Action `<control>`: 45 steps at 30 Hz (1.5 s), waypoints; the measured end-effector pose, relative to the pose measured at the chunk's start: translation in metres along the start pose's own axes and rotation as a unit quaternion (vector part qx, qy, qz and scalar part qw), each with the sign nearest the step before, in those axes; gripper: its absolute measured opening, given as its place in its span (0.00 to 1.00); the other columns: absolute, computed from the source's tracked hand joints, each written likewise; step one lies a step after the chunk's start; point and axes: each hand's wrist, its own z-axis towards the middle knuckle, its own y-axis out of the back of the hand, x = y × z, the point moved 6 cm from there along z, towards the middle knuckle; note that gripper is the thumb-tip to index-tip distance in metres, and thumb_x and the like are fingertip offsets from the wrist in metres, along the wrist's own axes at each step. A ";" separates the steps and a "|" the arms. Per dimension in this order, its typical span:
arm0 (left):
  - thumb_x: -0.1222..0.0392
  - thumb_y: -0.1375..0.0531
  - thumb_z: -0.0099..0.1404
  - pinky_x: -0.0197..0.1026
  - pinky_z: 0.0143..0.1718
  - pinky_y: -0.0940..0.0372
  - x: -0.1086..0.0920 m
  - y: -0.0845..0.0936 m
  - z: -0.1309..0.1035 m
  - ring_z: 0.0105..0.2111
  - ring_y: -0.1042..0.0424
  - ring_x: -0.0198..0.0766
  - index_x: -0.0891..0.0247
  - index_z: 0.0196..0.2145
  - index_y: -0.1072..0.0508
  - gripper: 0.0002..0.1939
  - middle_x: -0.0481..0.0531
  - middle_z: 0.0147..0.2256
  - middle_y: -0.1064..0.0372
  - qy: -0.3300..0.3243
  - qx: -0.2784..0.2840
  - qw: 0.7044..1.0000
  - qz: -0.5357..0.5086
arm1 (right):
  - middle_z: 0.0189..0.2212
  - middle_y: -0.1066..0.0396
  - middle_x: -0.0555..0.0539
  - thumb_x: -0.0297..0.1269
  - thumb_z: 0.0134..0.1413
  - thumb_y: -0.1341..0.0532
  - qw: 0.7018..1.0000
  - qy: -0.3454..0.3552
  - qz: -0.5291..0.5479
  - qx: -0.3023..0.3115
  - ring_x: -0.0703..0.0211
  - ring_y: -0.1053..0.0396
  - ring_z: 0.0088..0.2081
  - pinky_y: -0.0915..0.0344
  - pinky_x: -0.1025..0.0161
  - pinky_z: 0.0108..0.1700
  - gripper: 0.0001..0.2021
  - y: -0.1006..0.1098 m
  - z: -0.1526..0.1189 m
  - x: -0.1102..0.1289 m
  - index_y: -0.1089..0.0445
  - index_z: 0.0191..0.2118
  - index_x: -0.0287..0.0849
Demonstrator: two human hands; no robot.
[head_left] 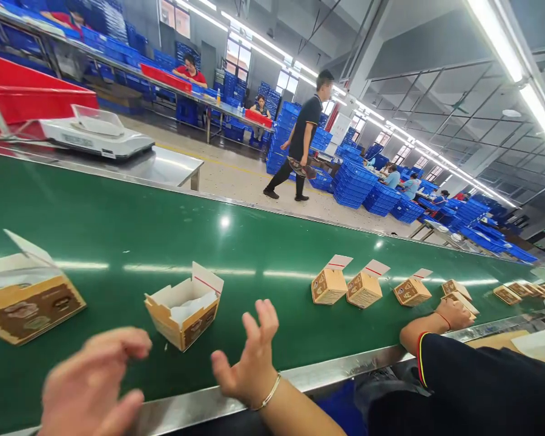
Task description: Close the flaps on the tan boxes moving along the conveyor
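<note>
My left hand (93, 381) hovers over the near side of the green conveyor belt (236, 242), fingers curved and thumb apart, holding nothing. To its right my right hand (249, 357), with a thin bracelet at the wrist, is also raised with fingers spread and no object in it. Just beyond the two hands an open carton (195, 327) stands on the belt, its flap up and white wrapping inside; neither hand touches it. At the far left lies a larger-looking open carton (36, 312) with pale contents and a raised flap.
Several small cartons (329, 287) stand farther right, some with flaps up. A co-worker's hand (454, 312) touches one there. Across the belt, a white scale (100, 136) sits on a metal table beside a red bin (31, 97). A person (304, 130) walks past stacked blue crates (352, 181).
</note>
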 end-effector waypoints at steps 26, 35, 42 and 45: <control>0.40 0.53 0.62 0.48 0.37 0.47 -0.037 -0.112 0.095 0.29 0.35 0.46 0.58 0.18 0.33 0.25 0.52 0.23 0.33 -0.076 0.276 0.956 0.069 | 0.42 0.31 0.41 0.50 0.52 0.41 0.933 -0.217 0.286 0.030 0.54 0.29 0.42 0.29 0.59 0.47 0.20 -0.031 0.013 -0.062 0.32 0.45 0.40; 0.38 0.55 0.60 0.50 0.40 0.50 -0.055 -0.126 0.090 0.30 0.36 0.45 0.60 0.18 0.34 0.27 0.52 0.23 0.33 -0.038 0.297 0.953 0.050 | 0.41 0.34 0.41 0.47 0.56 0.44 0.918 -0.294 0.243 -0.111 0.54 0.30 0.43 0.30 0.59 0.47 0.17 -0.015 -0.005 -0.061 0.33 0.44 0.39; 0.37 0.49 0.56 0.55 0.45 0.41 -0.046 -0.127 0.084 0.43 0.33 0.52 0.60 0.27 0.34 0.22 0.59 0.39 0.30 0.011 0.139 0.989 -0.053 | 0.49 0.33 0.43 0.41 0.38 0.37 0.828 -0.483 0.263 -0.109 0.51 0.35 0.51 0.38 0.54 0.54 0.23 0.006 -0.007 -0.089 0.32 0.46 0.43; 0.35 0.43 0.40 0.62 0.51 0.40 -0.037 -0.128 0.088 0.49 0.35 0.59 0.63 0.40 0.37 0.35 0.64 0.45 0.34 0.147 0.092 0.980 -0.096 | 0.43 0.28 0.44 0.39 0.31 0.36 0.721 -0.567 0.399 -0.010 0.54 0.30 0.42 0.34 0.60 0.46 0.23 -0.009 -0.003 -0.095 0.30 0.41 0.41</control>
